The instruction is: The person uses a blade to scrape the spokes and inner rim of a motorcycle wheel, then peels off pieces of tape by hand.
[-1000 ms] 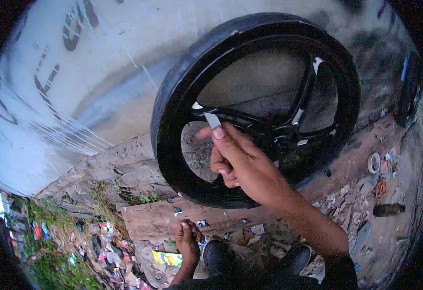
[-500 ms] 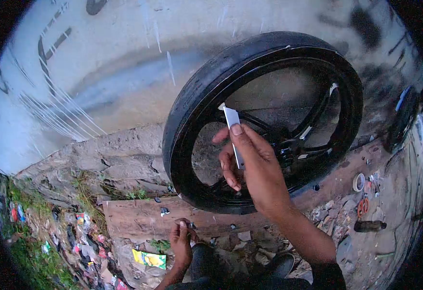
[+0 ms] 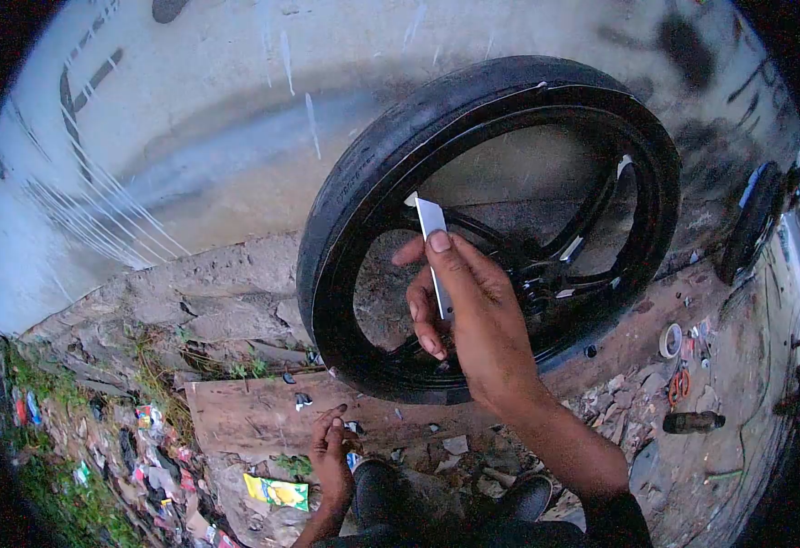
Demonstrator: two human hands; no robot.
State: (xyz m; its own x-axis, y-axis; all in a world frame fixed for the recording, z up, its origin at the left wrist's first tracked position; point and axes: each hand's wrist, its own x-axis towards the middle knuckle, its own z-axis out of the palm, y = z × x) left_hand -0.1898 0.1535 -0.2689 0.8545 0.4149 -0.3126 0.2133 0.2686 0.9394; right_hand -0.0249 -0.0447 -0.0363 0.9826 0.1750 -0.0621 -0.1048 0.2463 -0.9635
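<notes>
My right hand (image 3: 482, 320) pinches a flat, pale metal cutter blade (image 3: 430, 216) between thumb and fingers, its slanted tip pointing up. Behind it, a black spoked wheel with its tyre (image 3: 350, 196) leans against the wall; the blade's tip overlaps the rim's left side in this view. White patches show on the rim and spokes, one white tab (image 3: 411, 198) right by the blade's tip. Low beside my knee, my left hand (image 3: 331, 457) hangs with loosely bent fingers, holding nothing visible, near the front edge of the reddish board (image 3: 254, 406).
The painted wall (image 3: 236, 100) rises behind the wheel. Another wheel (image 3: 752, 219) leans at far right. A tape roll (image 3: 671, 341), orange-handled scissors (image 3: 679, 385) and a dark bottle (image 3: 694, 422) lie at right. Litter and a yellow-green packet (image 3: 276, 491) lie at lower left.
The view has shifted slightly, moving the scene left. My left hand's fingers have straightened a little. My right hand keeps its pinch on the blade in front of the wheel.
</notes>
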